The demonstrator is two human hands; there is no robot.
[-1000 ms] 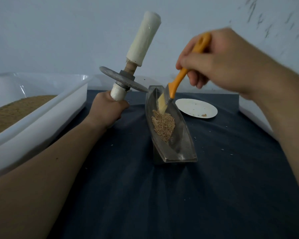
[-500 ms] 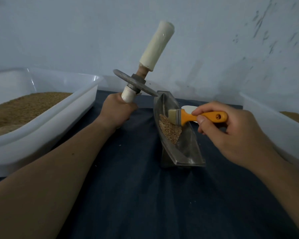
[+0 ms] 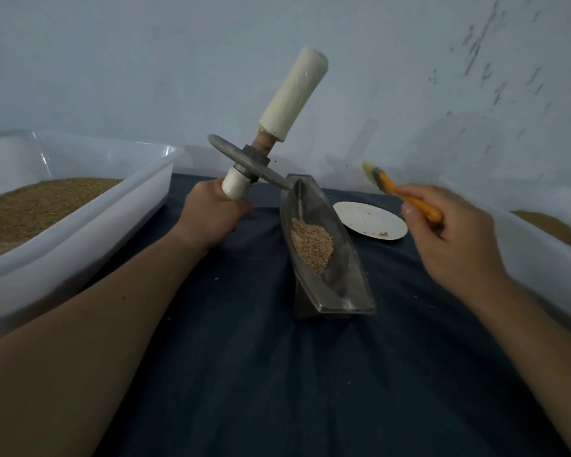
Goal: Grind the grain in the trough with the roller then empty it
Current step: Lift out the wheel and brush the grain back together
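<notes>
The trough (image 3: 351,275) stands on a narrow foot on the dark cloth (image 3: 277,374), with its length running away from the person. The grain (image 3: 312,247) lies inside it as a small heap around the middle, leaning to the left wall. Here is the first danger, I think: a push from the side can tip the trough or send grain over the low rim onto the cloth, where some crumbs already lie. A little farther, the left hand (image 3: 211,216) has its fingers wrapped tight around the lower handle of the roller (image 3: 244,163). The roller is out of the trough and tilted, and its disc edge is very close to the far tip; whether it touches, I cannot tell. Held by one handle only, the disc looks heavy enough to swing and knock that tip. The right hand (image 3: 455,239) grips the orange handle of a brush (image 3: 384,181) with curled fingers and thumb, and the bristles are up in the air beyond the plate (image 3: 370,219). A quick move there can flick dust away. The left tub (image 3: 80,225) and the right tub (image 3: 541,258) stand near on both sides, so the emptying can miss.
</notes>
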